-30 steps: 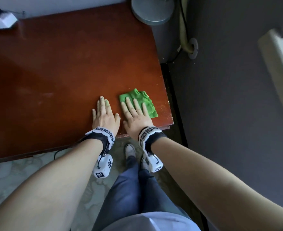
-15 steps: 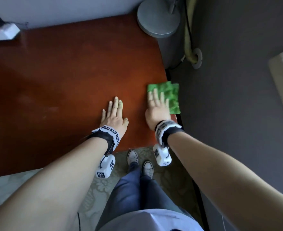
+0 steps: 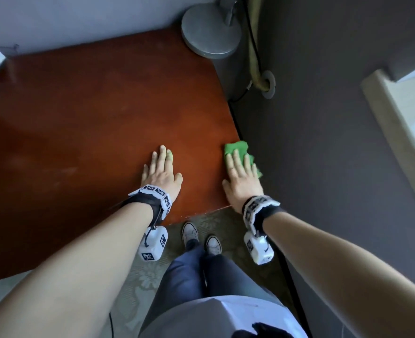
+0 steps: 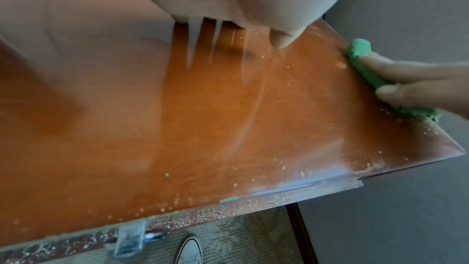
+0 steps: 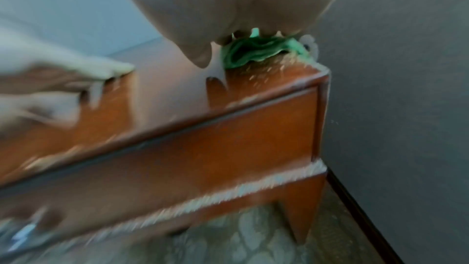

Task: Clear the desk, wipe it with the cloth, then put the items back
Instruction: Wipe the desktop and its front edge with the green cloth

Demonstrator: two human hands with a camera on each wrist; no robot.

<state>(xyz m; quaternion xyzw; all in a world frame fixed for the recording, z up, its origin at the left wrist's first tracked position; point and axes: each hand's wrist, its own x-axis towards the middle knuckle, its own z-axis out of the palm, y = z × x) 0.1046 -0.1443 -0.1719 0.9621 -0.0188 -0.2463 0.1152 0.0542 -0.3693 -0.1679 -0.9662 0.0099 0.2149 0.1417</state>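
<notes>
Reddish-brown desk [image 3: 99, 113] bearing green cloth [image 3: 237, 148], lamp base [image 3: 210, 32], crumbs.

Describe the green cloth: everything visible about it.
The green cloth is a small, soft, textured rag, bunched and folded into layers rather than spread flat. It lies at the right edge of the reddish-brown desk, near the front corner, part of it hanging past the edge. The right hand presses on it with straight fingers, covering much of it. Pale crumbs lie on the desk beside it. The left hand rests flat on the desk, apart from it.
</notes>
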